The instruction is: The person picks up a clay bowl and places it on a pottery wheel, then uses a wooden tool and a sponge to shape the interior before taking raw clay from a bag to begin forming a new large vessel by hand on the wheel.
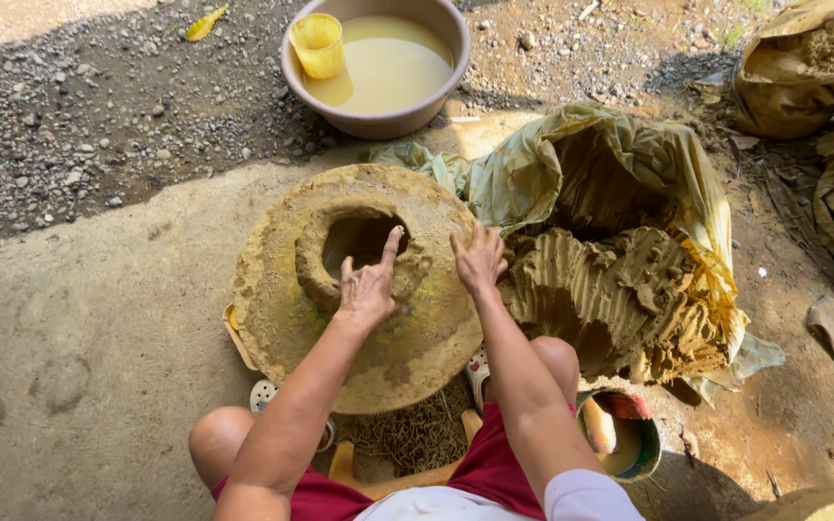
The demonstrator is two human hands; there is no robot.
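Down on the round clay-caked wheel (359, 289), the left hand (367, 287) rests on the near wall of the clay ring (359, 249), a thick, rough, open-topped ring sitting just off the wheel's centre. That hand is loosely spread, index finger stretched forward over the rim toward the hollow, gripping nothing, just pressing on wet clay. Just to its right, the right hand (480, 259) lies flat at the wheel's edge, fingers together and pointing away, palm down on clay; it has hold of nothing either. Right beside that hand, further right, the big lump of raw clay (610, 299) sits in its opened plastic sack (620, 164), its face scored with finger gouges. Well beyond both hands, a basin of murky water (378, 66) stands on the gravel with a yellow cup (318, 43) tilted inside it. Back near the person's right knee there's a small bowl (625, 439).
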